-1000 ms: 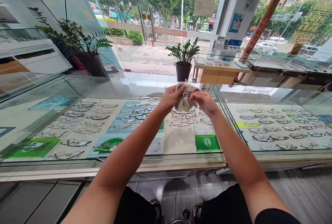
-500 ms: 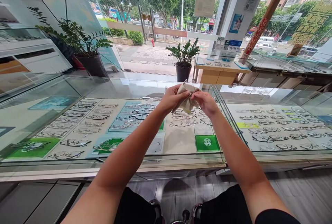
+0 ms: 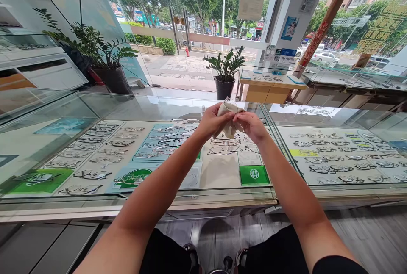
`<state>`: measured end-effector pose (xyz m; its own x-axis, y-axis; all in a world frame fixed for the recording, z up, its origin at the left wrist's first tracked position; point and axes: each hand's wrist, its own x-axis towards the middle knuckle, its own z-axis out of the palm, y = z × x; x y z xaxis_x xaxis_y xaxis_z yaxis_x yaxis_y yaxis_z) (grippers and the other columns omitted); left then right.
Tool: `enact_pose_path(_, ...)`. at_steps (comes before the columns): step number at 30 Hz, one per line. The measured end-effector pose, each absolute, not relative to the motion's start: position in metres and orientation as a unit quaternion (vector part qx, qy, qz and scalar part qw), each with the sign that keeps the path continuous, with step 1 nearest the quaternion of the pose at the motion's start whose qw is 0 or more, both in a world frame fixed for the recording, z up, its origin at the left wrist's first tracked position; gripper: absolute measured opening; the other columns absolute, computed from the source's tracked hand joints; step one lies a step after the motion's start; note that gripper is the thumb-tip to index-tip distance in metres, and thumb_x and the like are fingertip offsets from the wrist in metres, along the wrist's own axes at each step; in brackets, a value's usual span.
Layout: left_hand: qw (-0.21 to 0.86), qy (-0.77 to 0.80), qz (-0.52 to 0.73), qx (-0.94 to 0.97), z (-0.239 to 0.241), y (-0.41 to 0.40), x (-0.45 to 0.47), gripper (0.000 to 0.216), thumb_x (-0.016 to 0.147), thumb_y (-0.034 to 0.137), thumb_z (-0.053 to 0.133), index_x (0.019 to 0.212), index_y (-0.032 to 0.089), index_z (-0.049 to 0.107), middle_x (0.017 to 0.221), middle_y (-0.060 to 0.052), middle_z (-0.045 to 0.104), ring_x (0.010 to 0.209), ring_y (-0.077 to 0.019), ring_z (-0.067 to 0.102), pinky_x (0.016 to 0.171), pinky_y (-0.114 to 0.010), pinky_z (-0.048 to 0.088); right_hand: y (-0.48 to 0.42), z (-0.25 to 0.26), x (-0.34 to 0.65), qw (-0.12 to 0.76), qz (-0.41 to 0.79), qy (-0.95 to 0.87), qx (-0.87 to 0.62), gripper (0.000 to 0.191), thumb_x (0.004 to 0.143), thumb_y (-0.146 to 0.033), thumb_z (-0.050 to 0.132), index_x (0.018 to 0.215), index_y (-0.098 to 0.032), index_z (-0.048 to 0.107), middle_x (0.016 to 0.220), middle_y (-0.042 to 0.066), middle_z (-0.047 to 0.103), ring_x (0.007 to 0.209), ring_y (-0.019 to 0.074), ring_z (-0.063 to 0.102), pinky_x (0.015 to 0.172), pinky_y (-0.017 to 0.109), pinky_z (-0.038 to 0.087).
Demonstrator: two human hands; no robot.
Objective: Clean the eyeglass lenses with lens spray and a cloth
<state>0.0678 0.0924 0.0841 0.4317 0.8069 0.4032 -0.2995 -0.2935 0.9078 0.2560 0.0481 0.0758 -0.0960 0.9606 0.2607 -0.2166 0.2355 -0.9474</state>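
Note:
Above the glass display case, my left hand (image 3: 211, 121) is closed on a beige cloth (image 3: 229, 131), which hangs in folds below the fingers. A thin-rimmed pair of eyeglasses (image 3: 227, 100) sticks out at the cloth's top; most of it is hidden by the cloth and fingers. My right hand (image 3: 253, 125) meets the left at the cloth, with thumb and fingers pinched at the eyeglasses' near edge. Exactly where the right fingertips grip is too small to make out.
Rows of spectacle frames (image 3: 92, 175) lie under the glass of the display case (image 3: 219, 172), beside a green card (image 3: 253, 175). Another case section (image 3: 337, 168) adjoins on the right. Potted plants (image 3: 225, 85) stand behind, before the window. A wooden table (image 3: 265, 94) is farther back.
Both hands stay in nearly the same place. The cloth's folds have shifted slightly between the fingers, and a little more of the eyeglasses' thin rim shows above it.

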Motion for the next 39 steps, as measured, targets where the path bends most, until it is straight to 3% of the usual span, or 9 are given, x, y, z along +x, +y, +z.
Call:
enact_pose_path(12,0.523,0.236,0.538,0.618,0.082,0.093,0.074,0.062,0.073,0.075,0.097,0.087,0.017,0.079,0.076,-0.001,0.073,0.068,-0.014,0.06,0.067,-0.027,0.05,0.048,0.075,0.253,0.555,0.52,-0.56,-0.33,0.032,0.075,-0.052,0.09,0.071,-0.021,0.084,0.084,0.005,0.072,0.085,0.0199,0.06,0.087,0.037,0.05)
enact_pose_path(23,0.508,0.264,0.563,0.596,0.085,0.09,0.077,0.072,0.074,0.087,0.089,0.07,0.018,0.07,0.064,-0.001,0.066,0.06,-0.0135,0.054,0.059,-0.029,0.044,0.049,0.075,0.254,0.523,0.483,-0.609,-0.35,0.031,0.083,-0.051,0.081,0.072,-0.022,0.081,0.081,0.004,0.067,0.084,0.0199,0.054,0.084,0.037,0.045)
enact_pose_path(39,0.539,0.274,0.546,0.579,0.088,0.087,0.076,0.074,0.063,0.086,0.097,0.07,0.019,0.067,0.061,-0.001,0.066,0.055,-0.0133,0.055,0.054,-0.029,0.044,0.053,0.069,0.255,0.501,0.483,-0.638,-0.33,0.029,0.086,-0.048,0.082,0.072,-0.022,0.084,0.086,0.005,0.075,0.091,0.0217,0.062,0.097,0.039,0.048)
